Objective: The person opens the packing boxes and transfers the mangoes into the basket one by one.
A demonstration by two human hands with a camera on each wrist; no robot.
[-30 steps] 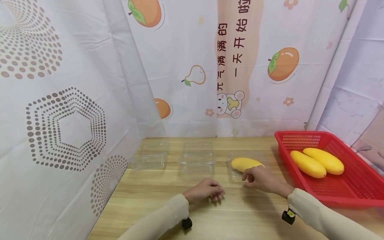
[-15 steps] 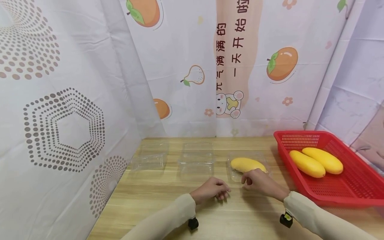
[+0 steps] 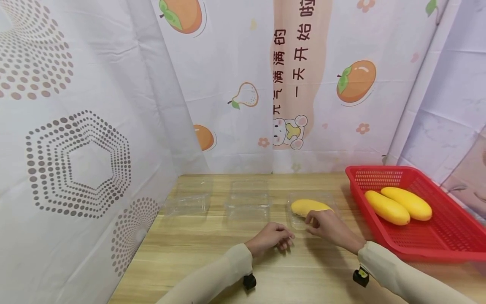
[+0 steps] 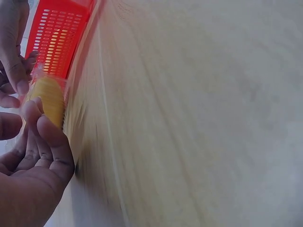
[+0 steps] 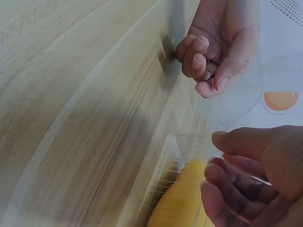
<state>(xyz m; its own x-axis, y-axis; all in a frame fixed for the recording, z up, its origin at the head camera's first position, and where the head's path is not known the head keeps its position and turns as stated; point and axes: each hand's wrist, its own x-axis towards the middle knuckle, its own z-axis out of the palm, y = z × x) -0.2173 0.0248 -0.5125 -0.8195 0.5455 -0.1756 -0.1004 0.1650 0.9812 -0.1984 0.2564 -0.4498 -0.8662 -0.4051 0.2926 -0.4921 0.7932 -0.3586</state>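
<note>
In the head view, a yellow mango (image 3: 309, 207) lies in the clear plastic box (image 3: 295, 223) right of the middle. My right hand (image 3: 331, 228) is at that box's front right, covering part of the mango. In the right wrist view its thumb and loosely bent fingers (image 5: 218, 182) stand apart beside the box edge; whether they touch it is hard to tell. My left hand (image 3: 270, 237) hovers over the table just left of the box's front, with loosely curled fingers and nothing in them. Two more clear boxes stand farther left, one in the middle (image 3: 248, 211) and one at the left (image 3: 187, 204).
A red plastic basket (image 3: 436, 242) stands at the right of the wooden table (image 3: 212, 253), holding two yellow mangoes (image 3: 387, 207). Printed curtains (image 3: 235, 139) hang behind the table and along both sides.
My left hand has moved right, closer to the box with the mango. My right hand has shifted only slightly at the box. The mango stays in its box.
</note>
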